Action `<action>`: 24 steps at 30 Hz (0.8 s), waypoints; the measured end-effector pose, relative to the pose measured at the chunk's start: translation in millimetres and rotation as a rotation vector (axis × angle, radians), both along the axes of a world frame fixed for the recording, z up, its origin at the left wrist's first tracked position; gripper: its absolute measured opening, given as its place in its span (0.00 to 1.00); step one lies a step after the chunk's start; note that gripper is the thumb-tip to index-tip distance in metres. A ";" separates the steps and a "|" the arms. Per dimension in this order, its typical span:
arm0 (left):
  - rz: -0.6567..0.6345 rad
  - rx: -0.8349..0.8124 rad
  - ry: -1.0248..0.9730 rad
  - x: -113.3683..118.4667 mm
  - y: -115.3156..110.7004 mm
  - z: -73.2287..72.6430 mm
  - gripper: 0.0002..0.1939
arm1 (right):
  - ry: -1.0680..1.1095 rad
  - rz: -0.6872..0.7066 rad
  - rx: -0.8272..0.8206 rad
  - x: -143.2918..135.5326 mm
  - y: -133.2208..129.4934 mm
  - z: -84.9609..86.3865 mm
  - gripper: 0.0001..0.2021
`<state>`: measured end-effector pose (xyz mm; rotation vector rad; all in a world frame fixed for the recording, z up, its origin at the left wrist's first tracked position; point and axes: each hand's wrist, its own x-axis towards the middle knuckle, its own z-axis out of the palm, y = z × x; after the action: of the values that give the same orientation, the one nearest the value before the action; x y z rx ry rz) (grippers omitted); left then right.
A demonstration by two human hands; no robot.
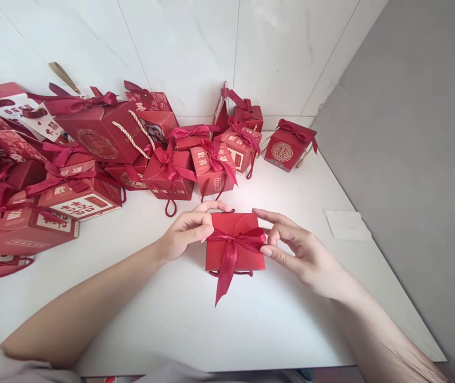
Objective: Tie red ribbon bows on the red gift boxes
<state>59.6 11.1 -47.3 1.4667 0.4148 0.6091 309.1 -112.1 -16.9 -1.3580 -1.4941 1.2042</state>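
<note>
A ribbon tail [227, 275] points toward the person from the red box [221, 259] between both hands, left hand [185, 230] lightly clasping its far left corner, right hand [305, 254] curled with fingertips nearly closed at the bow [232, 240], hold unclear, while farther boxes [169, 186] overlap, some cut off.

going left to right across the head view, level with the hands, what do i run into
A large red gift box at the far left → left hand → small bright-red box with a ribbon bow → right hand → flat white piece → grey surface.
</note>
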 end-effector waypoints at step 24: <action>0.057 0.431 -0.041 1.1 -4.1 -28.7 0.71 | 0.162 0.187 0.036 23.7 25.1 -39.1 0.34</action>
<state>60.7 7.0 -76.0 1.8520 0.3040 0.8077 332.8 -86.9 -56.0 -1.0877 -1.5442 1.3629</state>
